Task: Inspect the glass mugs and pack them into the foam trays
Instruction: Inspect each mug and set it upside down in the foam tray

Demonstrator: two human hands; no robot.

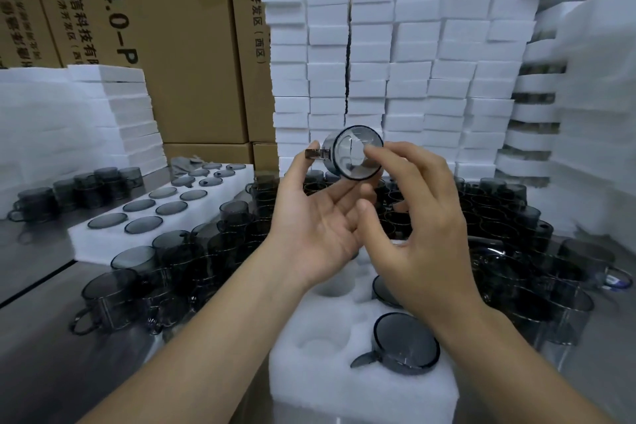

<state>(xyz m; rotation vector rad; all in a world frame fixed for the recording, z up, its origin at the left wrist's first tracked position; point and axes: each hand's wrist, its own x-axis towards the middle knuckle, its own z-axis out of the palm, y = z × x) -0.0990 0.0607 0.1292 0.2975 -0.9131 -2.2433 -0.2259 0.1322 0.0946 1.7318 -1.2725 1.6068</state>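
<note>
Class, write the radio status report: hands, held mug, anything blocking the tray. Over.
Left hand pinches mug by handle, right hand touches rim. Mug raised, sideways. Foam tray below: two mugs seated, other pockets free.

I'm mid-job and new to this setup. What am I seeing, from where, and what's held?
No machine here: a person's two bare hands, filmed by one head-worn camera looking forward and down. The left hand pinches the handle of a smoky glass mug raised on its side; the right hand touches its rim with its fingers. Below lies a foam tray with a packed mug upside down. Loose mugs crowd the table, a filled tray sits left, stacked foam trays and cardboard boxes behind.
</note>
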